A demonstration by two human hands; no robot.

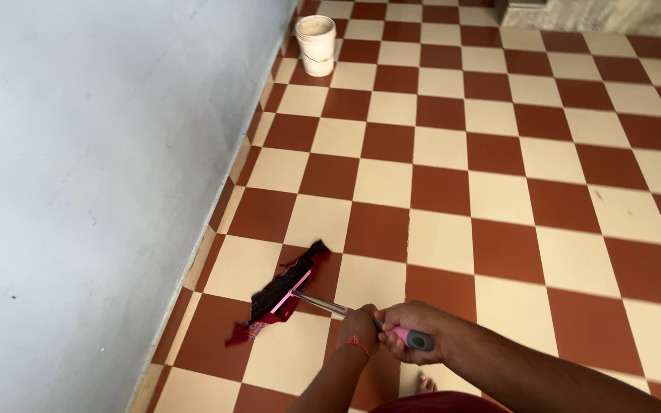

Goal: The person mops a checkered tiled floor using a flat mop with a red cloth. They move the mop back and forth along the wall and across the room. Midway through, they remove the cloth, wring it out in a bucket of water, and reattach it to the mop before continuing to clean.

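Grey-white wall (78, 191) fills the left side, plain, with a few small dark specks; a tiled skirting strip (227, 180) runs along its base. Floor (499, 153) is a checkerboard of red-brown and cream tiles. Far up by the wall, a white plastic bucket (317, 44) stands upright on the floor, just beside the skirting, well apart from the hands.

Lower left, the mop head (284, 289) lies flat on the tiles near the wall: dark bristly strip on a pink bar, with a red cloth under it that sticks out at the lower-left end. It sits slanted, across a cream tile and a red one. A metal shaft (321, 304) runs from the head back to the hands, low and tilted.

Left hand (359, 327) is closed around the shaft, fingers wrapped, a red thread on the wrist. Right hand (415, 327) is just beside it, touching or nearly so, closed on the pink handle grip (411, 337) with its grey end poking out past the fingers. Both forearms come in from the bottom edge. A bare toe (424, 382) shows below the hands, above a bit of dark red garment (437, 403).
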